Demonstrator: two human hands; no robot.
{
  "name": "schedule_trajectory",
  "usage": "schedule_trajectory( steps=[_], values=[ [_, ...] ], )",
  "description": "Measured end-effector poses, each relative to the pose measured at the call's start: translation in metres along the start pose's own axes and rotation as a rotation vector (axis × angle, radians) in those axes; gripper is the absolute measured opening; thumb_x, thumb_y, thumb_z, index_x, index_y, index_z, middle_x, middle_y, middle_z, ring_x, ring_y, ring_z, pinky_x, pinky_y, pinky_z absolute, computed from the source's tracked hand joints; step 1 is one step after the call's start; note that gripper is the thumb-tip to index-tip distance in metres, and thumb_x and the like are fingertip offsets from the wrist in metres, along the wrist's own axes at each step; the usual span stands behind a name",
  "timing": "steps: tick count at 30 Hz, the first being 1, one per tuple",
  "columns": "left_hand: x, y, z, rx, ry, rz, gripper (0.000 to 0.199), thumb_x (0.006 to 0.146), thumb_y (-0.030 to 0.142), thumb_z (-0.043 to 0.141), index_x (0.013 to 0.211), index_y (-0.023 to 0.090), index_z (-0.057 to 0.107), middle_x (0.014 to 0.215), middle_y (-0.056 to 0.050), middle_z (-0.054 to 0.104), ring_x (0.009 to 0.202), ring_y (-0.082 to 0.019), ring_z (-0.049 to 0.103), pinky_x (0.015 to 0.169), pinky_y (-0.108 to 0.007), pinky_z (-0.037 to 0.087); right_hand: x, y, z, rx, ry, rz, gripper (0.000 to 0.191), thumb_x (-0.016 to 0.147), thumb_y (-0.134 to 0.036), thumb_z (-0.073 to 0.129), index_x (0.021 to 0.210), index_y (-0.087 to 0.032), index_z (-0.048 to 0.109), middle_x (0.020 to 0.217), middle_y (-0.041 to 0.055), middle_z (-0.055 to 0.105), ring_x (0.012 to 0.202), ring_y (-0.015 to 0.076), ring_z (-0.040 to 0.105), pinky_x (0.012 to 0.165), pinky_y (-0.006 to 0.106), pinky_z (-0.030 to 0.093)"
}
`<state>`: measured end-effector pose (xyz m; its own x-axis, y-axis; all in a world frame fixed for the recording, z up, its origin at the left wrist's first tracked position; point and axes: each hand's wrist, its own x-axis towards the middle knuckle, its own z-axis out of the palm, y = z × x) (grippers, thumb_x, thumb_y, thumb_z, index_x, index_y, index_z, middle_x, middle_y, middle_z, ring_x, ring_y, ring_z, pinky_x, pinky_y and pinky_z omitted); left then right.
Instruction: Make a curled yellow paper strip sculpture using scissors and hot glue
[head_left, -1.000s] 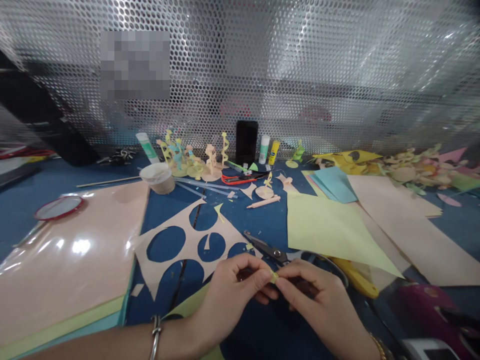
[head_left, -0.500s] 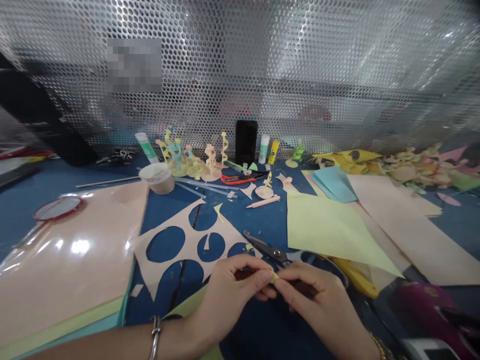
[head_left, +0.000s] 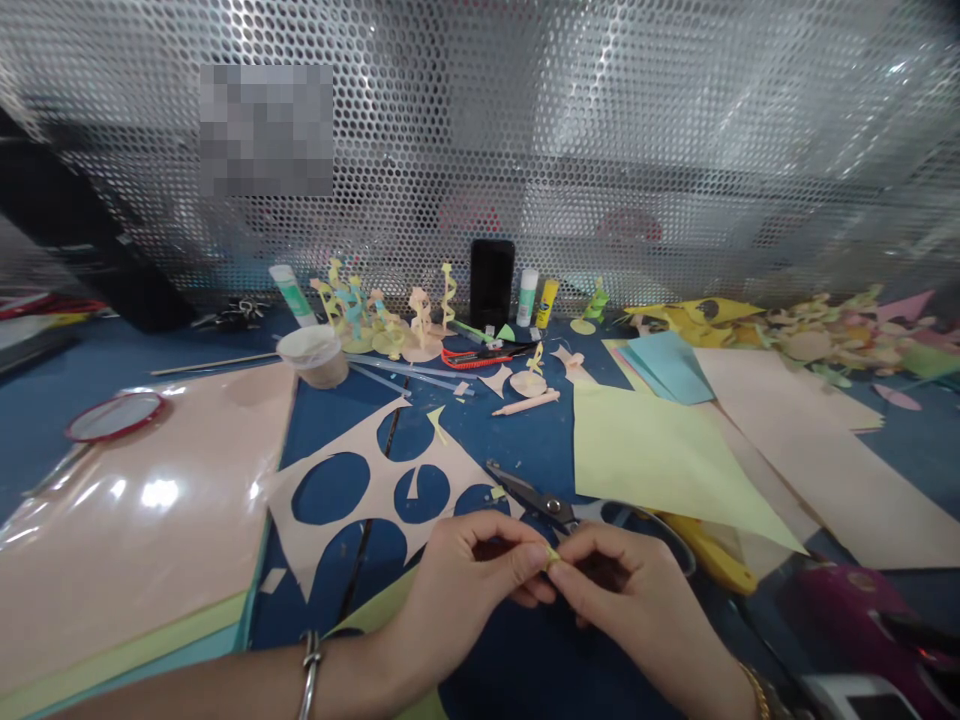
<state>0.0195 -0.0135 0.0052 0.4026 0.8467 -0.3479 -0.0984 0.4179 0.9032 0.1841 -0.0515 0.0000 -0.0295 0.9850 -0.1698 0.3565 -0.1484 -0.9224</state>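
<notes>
Near the front middle of the blue table, my left hand [head_left: 480,575] and my right hand [head_left: 630,590] meet, both closed in a pinch. Between their fingertips is a small piece of yellow paper [head_left: 553,556], mostly hidden by the fingers. Just behind the hands lie black-handled scissors [head_left: 553,506], blades pointing away to the left. A pale pink sheet with round holes cut out [head_left: 375,470] lies behind and left of my left hand. Yellow-green paper [head_left: 375,610] is partly under my left forearm.
Clear-wrapped paper [head_left: 187,500] lies left, a tub [head_left: 315,357] behind it. Curled paper figures [head_left: 360,310], a black phone [head_left: 492,284] and glue sticks [head_left: 528,297] stand before a perforated metal panel [head_left: 480,130]. Yellow-green sheets [head_left: 660,450] and a yellow tool [head_left: 709,555] are right.
Both hands stay nearly in place, with a slight shift of the fingertips around the yellow paper. Everything on the table lies as before.
</notes>
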Motion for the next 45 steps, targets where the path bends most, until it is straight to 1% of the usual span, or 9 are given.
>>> schedule_trajectory(
  steps=[3,9,13,19,23,28,33,42,45],
  values=[
    [0.0,0.0,0.0,-0.004,0.002,-0.004,0.016,0.072,0.027,0.077,0.068,0.013,0.071,0.056,-0.001,0.069,0.055,-0.013,0.067,0.055,-0.02,0.055,0.0,-0.002,-0.001,0.021,-0.006,0.013,0.02,0.077,-0.035,0.064,0.069,-0.017,0.069,0.062,0.002,0.064,0.05,0.0115,0.055,0.045,0.021,0.046],
    [0.001,-0.001,-0.002,-0.029,-0.047,-0.006,0.021,0.076,0.033,0.074,0.083,0.013,0.075,0.071,-0.004,0.074,0.064,-0.015,0.071,0.059,-0.021,0.057,0.001,-0.005,-0.004,0.196,-0.042,0.089,0.029,0.077,-0.044,0.067,0.076,-0.015,0.071,0.061,0.0016,0.063,0.047,0.0094,0.054,0.045,0.02,0.047],
    [0.002,-0.003,-0.003,-0.025,-0.025,-0.009,0.02,0.074,0.033,0.075,0.077,0.013,0.073,0.064,-0.002,0.071,0.06,-0.015,0.07,0.056,-0.021,0.056,0.001,-0.005,-0.004,0.215,-0.053,0.078,0.03,0.077,-0.044,0.068,0.076,-0.015,0.071,0.062,0.0017,0.063,0.049,0.0089,0.054,0.045,0.018,0.048],
    [0.003,-0.003,-0.003,-0.034,-0.013,-0.026,0.018,0.074,0.03,0.075,0.072,0.013,0.071,0.06,-0.001,0.069,0.057,-0.014,0.069,0.055,-0.02,0.055,-0.001,-0.004,-0.001,0.156,0.016,0.032,0.025,0.078,-0.042,0.067,0.076,-0.017,0.072,0.066,0.0018,0.064,0.051,0.0096,0.055,0.044,0.018,0.05],
    [0.003,-0.004,-0.003,-0.043,-0.027,-0.011,0.017,0.075,0.03,0.074,0.073,0.013,0.071,0.061,0.0,0.069,0.058,-0.013,0.069,0.055,-0.019,0.055,0.0,-0.005,-0.002,0.149,0.019,0.027,0.026,0.078,-0.043,0.067,0.075,-0.017,0.072,0.064,0.0013,0.064,0.049,0.0091,0.055,0.044,0.017,0.05],
    [0.003,-0.008,-0.005,-0.137,-0.073,-0.025,0.022,0.08,0.036,0.071,0.085,0.015,0.075,0.072,-0.003,0.073,0.062,-0.012,0.07,0.057,-0.017,0.054,0.004,-0.005,-0.003,0.333,-0.037,0.145,0.034,0.073,-0.048,0.073,0.075,-0.014,0.071,0.054,-0.0021,0.058,0.045,0.007,0.051,0.042,0.016,0.048],
    [0.004,-0.008,-0.005,-0.18,-0.098,-0.03,0.023,0.077,0.037,0.075,0.088,0.016,0.076,0.069,-0.001,0.072,0.06,-0.01,0.069,0.055,-0.015,0.054,0.003,-0.005,-0.002,0.425,-0.071,0.158,0.034,0.074,-0.048,0.073,0.074,-0.014,0.069,0.054,-0.0026,0.058,0.046,0.006,0.051,0.043,0.015,0.047],
    [0.004,-0.01,-0.003,-0.156,-0.073,0.002,0.028,0.074,0.041,0.076,0.075,0.013,0.07,0.061,0.001,0.067,0.053,-0.009,0.065,0.051,-0.016,0.052,0.002,-0.005,-0.001,0.342,-0.11,0.124,0.032,0.077,-0.046,0.07,0.073,-0.014,0.069,0.06,0.0002,0.064,0.046,0.0067,0.055,0.046,0.017,0.048],
    [0.004,-0.01,-0.003,-0.151,-0.082,0.003,0.028,0.076,0.042,0.074,0.08,0.014,0.071,0.064,0.0,0.068,0.055,-0.01,0.066,0.051,-0.017,0.052,0.003,-0.006,-0.002,0.322,-0.081,0.123,0.029,0.074,-0.043,0.073,0.073,-0.014,0.07,0.06,0.0008,0.065,0.046,0.0077,0.055,0.046,0.018,0.048]
  ],
)
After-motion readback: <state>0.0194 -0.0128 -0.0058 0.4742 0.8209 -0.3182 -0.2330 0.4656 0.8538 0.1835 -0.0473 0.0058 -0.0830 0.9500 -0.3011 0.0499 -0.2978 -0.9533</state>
